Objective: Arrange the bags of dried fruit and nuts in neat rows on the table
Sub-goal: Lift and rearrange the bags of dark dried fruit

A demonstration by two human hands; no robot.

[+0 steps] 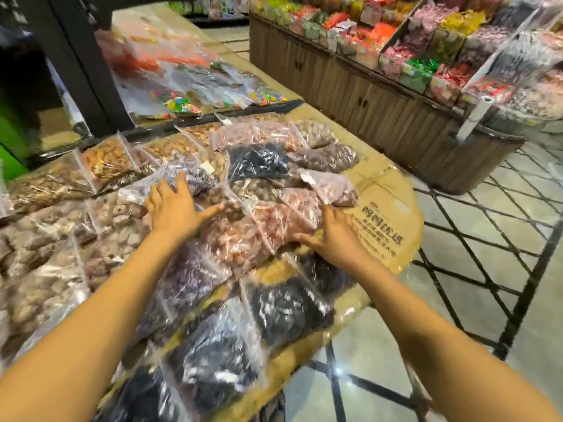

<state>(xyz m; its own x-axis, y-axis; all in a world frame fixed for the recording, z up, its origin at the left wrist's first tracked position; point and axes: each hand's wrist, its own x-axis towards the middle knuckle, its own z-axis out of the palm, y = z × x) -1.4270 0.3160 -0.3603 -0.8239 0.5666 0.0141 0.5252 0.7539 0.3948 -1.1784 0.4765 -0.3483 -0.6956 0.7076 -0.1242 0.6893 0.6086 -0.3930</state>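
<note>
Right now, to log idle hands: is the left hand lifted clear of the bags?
No, the left hand rests with spread fingers on a bag of dark fruit.

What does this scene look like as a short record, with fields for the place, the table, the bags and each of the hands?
place: shop aisle, candy display stand beyond
table: bare strip at its right edge, bags overlapping elsewhere
bags: clear plastic; pinkish bag mid-pile, dark bags nearest the camera
left hand: spread flat on the pile
right hand: fingers extended against the pinkish bag
rows: not yet neat
</note>
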